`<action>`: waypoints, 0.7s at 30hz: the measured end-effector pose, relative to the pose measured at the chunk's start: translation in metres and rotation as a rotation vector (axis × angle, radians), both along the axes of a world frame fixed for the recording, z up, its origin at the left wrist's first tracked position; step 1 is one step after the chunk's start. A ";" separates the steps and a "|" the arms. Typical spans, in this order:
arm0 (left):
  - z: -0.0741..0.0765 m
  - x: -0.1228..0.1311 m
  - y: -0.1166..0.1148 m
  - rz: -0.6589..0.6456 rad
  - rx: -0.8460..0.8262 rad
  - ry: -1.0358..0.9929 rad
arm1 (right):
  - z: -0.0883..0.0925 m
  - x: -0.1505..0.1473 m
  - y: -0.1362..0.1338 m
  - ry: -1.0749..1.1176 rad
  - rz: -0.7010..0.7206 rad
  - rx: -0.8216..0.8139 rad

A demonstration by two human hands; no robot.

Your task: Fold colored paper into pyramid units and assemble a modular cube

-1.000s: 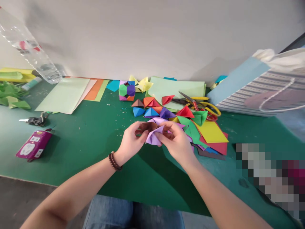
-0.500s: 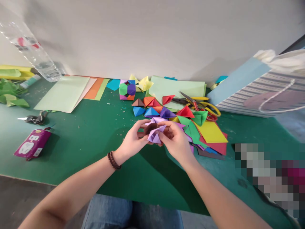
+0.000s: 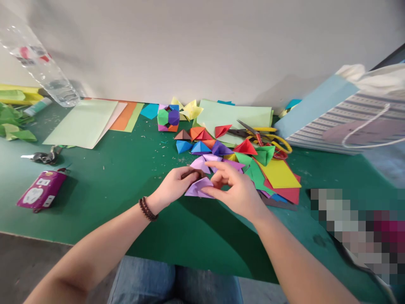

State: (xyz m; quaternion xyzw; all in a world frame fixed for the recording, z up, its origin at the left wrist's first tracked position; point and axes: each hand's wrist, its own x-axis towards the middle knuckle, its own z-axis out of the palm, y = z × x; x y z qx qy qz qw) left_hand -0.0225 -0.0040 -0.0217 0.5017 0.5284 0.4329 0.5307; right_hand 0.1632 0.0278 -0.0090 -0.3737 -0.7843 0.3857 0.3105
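Between my hands is a folded lilac paper piece [image 3: 198, 188] joined to or lying against a dark brown folded paper piece [image 3: 196, 172]. My left hand [image 3: 173, 185] is closed with its thumb pressed on the brown and lilac paper. My right hand [image 3: 236, 188] pinches the right side of the lilac piece between thumb and fingers, its index finger raised. Just behind them on the green table [image 3: 120, 202] lie more folded pieces: lilac [image 3: 198, 164], purple [image 3: 222, 148], blue [image 3: 200, 148] and red [image 3: 246, 147].
Scissors [image 3: 278, 141] lie by the striped paper bag [image 3: 348, 118] at right. Yellow paper [image 3: 278, 174] tops a stack. A multicoloured paper cube [image 3: 168, 118] stands near the wall. At left are pale green sheets [image 3: 80, 122], a bottle [image 3: 60, 84], a purple packet [image 3: 42, 188] and keys [image 3: 47, 155].
The lilac piece has turned and shifted slightly left and down. My right hand's fingers have spread more, with the index finger lifted. My left thumb now presses on top of the paper.
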 end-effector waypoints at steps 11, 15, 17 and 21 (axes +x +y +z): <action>0.007 0.001 0.001 0.075 -0.202 -0.325 | 0.004 0.007 0.005 -0.020 -0.008 0.439; 0.006 -0.001 0.002 0.138 -0.167 -0.370 | 0.006 0.004 0.003 -0.029 0.147 0.341; 0.003 -0.002 0.003 0.112 -0.167 -0.417 | 0.004 0.000 0.001 -0.081 0.161 0.282; 0.000 -0.003 0.004 0.099 -0.217 -0.500 | -0.002 -0.003 0.001 -0.137 0.091 0.206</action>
